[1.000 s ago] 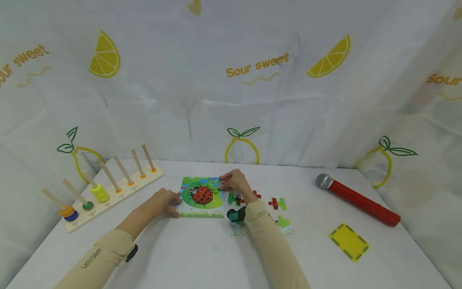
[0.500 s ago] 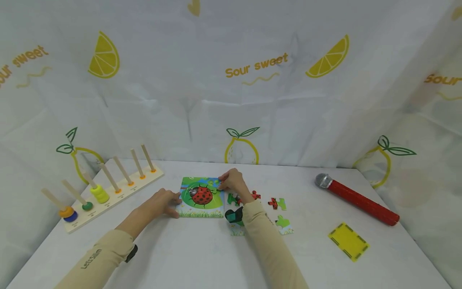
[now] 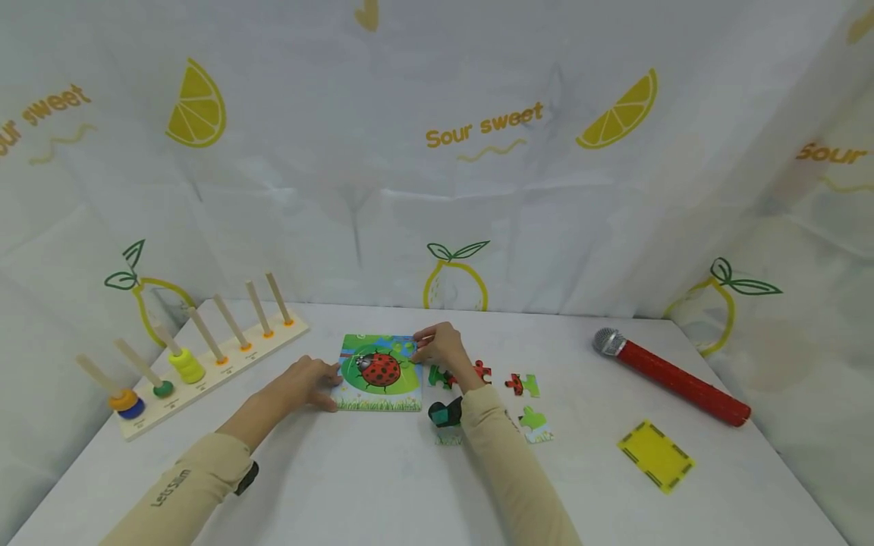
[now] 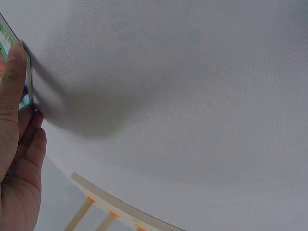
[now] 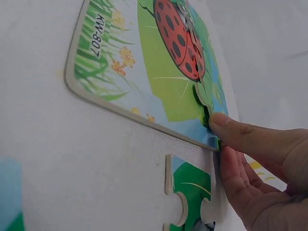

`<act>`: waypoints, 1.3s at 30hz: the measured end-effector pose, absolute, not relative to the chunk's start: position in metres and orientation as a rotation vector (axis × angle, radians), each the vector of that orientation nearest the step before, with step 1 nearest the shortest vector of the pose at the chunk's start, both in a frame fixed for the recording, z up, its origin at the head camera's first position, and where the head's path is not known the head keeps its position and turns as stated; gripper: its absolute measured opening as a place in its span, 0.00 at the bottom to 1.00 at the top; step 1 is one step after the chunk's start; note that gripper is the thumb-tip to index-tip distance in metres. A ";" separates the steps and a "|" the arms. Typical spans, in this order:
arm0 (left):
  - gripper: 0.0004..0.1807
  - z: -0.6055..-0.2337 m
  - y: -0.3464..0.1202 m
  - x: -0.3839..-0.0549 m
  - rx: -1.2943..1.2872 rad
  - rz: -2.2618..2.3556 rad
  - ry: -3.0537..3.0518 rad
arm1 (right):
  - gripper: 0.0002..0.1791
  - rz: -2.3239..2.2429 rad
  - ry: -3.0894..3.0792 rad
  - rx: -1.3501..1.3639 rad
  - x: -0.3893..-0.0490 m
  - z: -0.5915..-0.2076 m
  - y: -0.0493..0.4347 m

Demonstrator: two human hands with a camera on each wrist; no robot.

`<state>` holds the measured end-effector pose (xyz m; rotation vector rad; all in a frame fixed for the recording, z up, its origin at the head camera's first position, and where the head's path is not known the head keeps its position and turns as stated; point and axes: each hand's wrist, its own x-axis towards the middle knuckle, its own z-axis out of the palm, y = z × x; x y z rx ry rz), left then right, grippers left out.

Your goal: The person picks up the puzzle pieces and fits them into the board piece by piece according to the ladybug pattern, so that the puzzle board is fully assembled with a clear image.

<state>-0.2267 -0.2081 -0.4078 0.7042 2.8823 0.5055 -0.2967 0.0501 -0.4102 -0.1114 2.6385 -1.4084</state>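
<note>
In the head view a square ladybug puzzle board (image 3: pixel 378 371) lies on the table. At its left side my left hand (image 3: pixel 303 381) holds the edge, the thumb (image 4: pixel 13 72) and fingers against the rim in the left wrist view. My right hand (image 3: pixel 442 347) is at the board's far right corner. In the right wrist view its thumb (image 5: pixel 236 131) presses on top and its fingers lie at the board's side, pinching a green puzzle piece (image 5: pixel 204 94) whose edge stands slightly raised. Beside the board lie loose puzzle pieces (image 3: pixel 522 384), some partly hidden by the right arm.
A wooden peg rack (image 3: pixel 212 371) with several coloured rings stands at the left. Farther right lie a red toy microphone (image 3: pixel 672 375) and a yellow rectangular plate (image 3: pixel 657 455). A white printed cloth (image 3: pixel 328 189) hangs behind the table (image 3: pixel 369 485).
The raised puzzle piece at the far right corner sits lower and flatter on the board, with my right hand still on it. My left hand keeps its place.
</note>
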 end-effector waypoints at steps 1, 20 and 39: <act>0.24 -0.408 -0.208 -0.227 0.697 0.506 2.879 | 0.21 -1.417 2.631 -0.102 -0.297 -0.411 0.051; 0.25 -0.409 -0.207 -0.228 0.657 0.473 2.865 | 0.16 -1.500 2.770 -0.047 -0.294 -0.427 0.043; 0.24 -0.412 -0.210 -0.230 0.724 0.503 2.876 | 0.17 -1.483 2.792 -0.118 -0.289 -0.428 0.039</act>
